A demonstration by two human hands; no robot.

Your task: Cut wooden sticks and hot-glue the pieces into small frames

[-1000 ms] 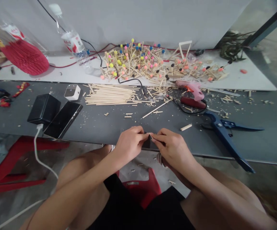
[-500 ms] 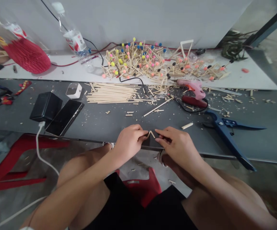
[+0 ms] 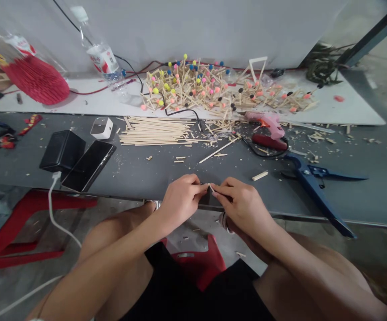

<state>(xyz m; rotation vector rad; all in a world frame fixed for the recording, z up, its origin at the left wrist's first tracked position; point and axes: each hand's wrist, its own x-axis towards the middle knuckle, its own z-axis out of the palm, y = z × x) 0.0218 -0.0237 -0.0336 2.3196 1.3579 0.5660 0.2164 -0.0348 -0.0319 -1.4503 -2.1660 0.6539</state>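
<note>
My left hand [image 3: 182,200] and my right hand [image 3: 242,203] meet at the near edge of the grey table [image 3: 140,171]. Each pinches a short wooden stick piece [image 3: 210,187], and the two ends touch between my fingertips. Both hands are closed in a pinch. A bundle of long wooden sticks [image 3: 156,131] lies farther back. Behind it sits a heap of stick figures with coloured balls [image 3: 193,87]. A pink glue gun [image 3: 269,125] rests to the right of the bundle.
Blue cutters [image 3: 314,183] lie at the right. A black box [image 3: 61,149], a dark phone [image 3: 88,165] with a white cable and a white charger [image 3: 101,128] sit at the left. A water bottle [image 3: 101,55] and a red paper object [image 3: 36,80] stand at the back. Stick scraps litter the table.
Half a second ago the two stick pieces formed a small open V between my hands; my fingertips have now come together and the pieces' ends are pressed close.
</note>
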